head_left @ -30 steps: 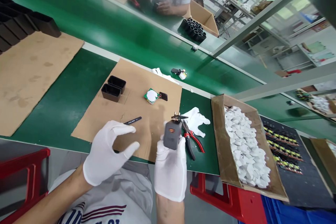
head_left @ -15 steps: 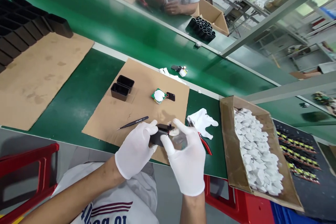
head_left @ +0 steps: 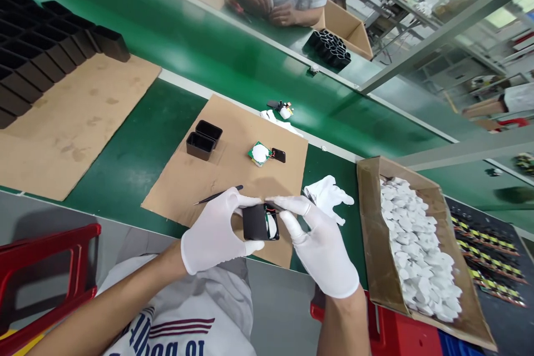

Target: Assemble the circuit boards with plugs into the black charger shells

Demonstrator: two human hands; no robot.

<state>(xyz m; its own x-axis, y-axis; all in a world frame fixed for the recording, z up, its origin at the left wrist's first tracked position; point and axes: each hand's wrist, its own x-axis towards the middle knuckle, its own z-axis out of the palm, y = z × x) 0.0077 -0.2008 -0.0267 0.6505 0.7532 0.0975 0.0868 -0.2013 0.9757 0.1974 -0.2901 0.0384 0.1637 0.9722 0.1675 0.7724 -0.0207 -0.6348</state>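
Observation:
My left hand (head_left: 214,233), in a white glove, grips a black plastic case (head_left: 254,223) between thumb and fingers. At the case's open right end a white-coated circuit board (head_left: 271,226) shows inside, with red wires beside it. My right hand (head_left: 323,242), gloved too, pinches a dark piece at that end, seemingly the black cap on the wires, mostly hidden by the fingers. Beyond the hands, another circuit board with a white pad (head_left: 260,153) lies on cardboard (head_left: 233,172), wired to a small black cap (head_left: 278,155). Tweezers (head_left: 217,195) lie partly behind my left hand.
Two empty black cases (head_left: 201,146) stand on the cardboard. Many more cases (head_left: 45,47) are stacked at far left. A loose white glove (head_left: 329,197) lies right, beside a carton (head_left: 379,245) of white pieces. Across a partition, a person's hands (head_left: 271,5) are at work.
The black case has turned so its open end with the board faces right and up. My right hand has moved slightly right, its fingers now lying along the case's open end.

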